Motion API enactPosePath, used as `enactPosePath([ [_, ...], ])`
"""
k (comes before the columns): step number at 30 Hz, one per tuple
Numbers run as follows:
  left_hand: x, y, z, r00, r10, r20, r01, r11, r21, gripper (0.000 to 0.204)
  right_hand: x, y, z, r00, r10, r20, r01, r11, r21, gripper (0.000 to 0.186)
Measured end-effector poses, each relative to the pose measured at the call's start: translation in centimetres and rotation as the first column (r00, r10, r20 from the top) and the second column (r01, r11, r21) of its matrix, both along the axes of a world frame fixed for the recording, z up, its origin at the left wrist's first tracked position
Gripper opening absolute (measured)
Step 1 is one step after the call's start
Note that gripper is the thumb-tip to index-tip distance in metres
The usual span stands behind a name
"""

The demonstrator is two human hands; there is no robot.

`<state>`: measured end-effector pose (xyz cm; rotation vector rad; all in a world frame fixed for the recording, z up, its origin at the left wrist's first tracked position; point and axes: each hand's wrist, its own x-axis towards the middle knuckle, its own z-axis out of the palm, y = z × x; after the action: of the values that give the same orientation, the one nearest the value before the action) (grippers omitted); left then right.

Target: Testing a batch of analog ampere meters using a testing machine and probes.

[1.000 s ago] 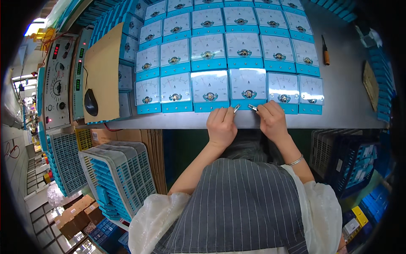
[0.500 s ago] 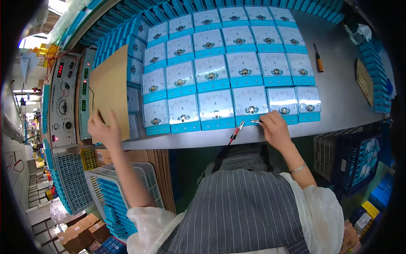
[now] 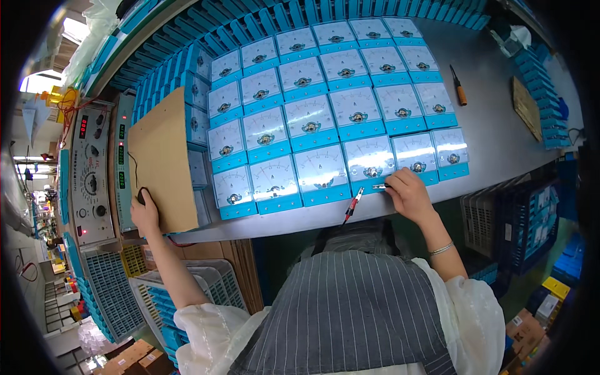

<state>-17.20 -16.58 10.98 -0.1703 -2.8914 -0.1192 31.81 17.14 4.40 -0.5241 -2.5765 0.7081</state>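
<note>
My left hand (image 3: 145,215) rests at the near-left edge of a brown cardboard sheet (image 3: 164,144). Its fingers curl round a small black mouse-shaped thing (image 3: 144,196) that has a thin dark cord. Over the front row of panel meters, my right hand (image 3: 409,195) pinches a small metal clip (image 3: 380,186) against the blue lower edge of one meter (image 3: 369,159). Just left of it, a red-handled crocodile clip (image 3: 354,205) touches the same blue edge, its lead hanging over the table front. The right fingertips partly cover the metal clip.
Rows of white-faced meters (image 3: 310,115) with blue bases cover the metal table (image 3: 478,134). Instruments with red and green displays (image 3: 92,178) stand at the left. An orange-handled screwdriver (image 3: 459,87) lies right of the meters. Crates (image 3: 187,278) stand below the table edge.
My left hand has come down and closed round the black mouse-shaped thing. My right hand stays at the same meter. The whole view has shifted slightly.
</note>
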Motion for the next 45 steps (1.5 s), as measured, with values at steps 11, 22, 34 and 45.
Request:
enactPosePath([
  [11, 0.2, -2.1, -0.8, 0.984, -0.114, -0.139, 0.108, 0.993, -0.052, 0.064, 0.5, -0.5, 0.7, 1.000, -0.008, -0.009, 0.008, 1.000, -0.021, 0.016],
  [22, 1.3, -1.3, -1.2, 0.896, -0.435, -0.089, 0.427, 0.899, -0.092, 0.070, 0.5, 0.3, 0.1, 0.999, -0.019, -0.029, 0.018, 1.000, -0.023, 0.016],
  [34, 0.1, 0.7, -2.6, 0.942, -0.200, -0.269, 0.147, 0.968, -0.203, 0.046, 0.1, 0.6, -0.8, 1.000, -0.003, -0.029, 0.002, 0.998, -0.056, 0.018],
  [45, 0.2, 1.1, -3.2, 0.872, -0.191, -0.451, 0.058, 0.955, -0.291, 0.052, 0.4, 1.1, -0.8, 0.999, 0.014, -0.030, -0.016, 0.998, -0.061, 0.017],
])
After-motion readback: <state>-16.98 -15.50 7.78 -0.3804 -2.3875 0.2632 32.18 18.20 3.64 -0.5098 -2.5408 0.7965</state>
